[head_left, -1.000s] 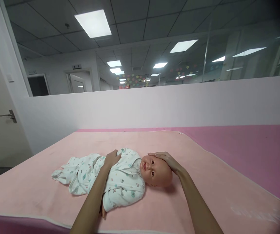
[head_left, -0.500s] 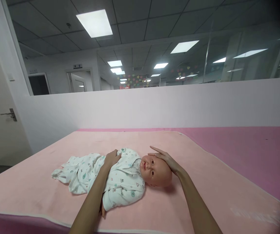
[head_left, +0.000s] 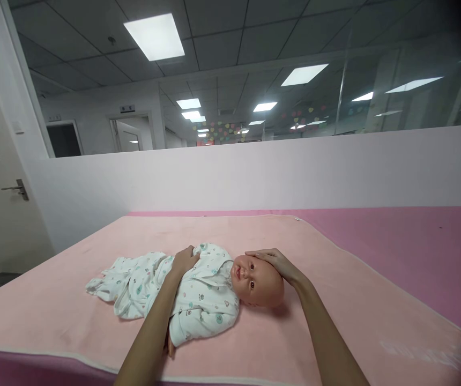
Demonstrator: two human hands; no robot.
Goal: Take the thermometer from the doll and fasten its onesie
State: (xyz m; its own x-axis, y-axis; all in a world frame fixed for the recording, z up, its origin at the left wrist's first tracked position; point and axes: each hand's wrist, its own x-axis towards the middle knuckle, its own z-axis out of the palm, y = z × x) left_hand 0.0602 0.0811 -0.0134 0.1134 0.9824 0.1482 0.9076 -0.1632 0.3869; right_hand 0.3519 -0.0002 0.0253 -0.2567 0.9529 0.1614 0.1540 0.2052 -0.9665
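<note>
A baby doll [head_left: 257, 284] lies on its back, its bald head to the right and its body to the left. It wears a white cotton outfit [head_left: 210, 300] printed with small green and pink figures. Across its torso rests my left hand [head_left: 184, 261], palm down with fingers laid over the cloth; some fingertips are hard to make out. My right hand [head_left: 277, 262] cups the far side and top of the doll's head, fingers stretched out flat along it. A small doll hand pokes out of the near sleeve beside my left forearm.
Under the doll spreads a peach-pink blanket [head_left: 327, 321] with a pale hem, on a darker pink padded surface [head_left: 423, 252]. A low white wall [head_left: 279, 174] with glass above it runs along the back. A door [head_left: 9, 214] with a metal handle stands at left.
My right hand's raised fingers have come down and together onto the doll's head. The left hand and the doll stay in place.
</note>
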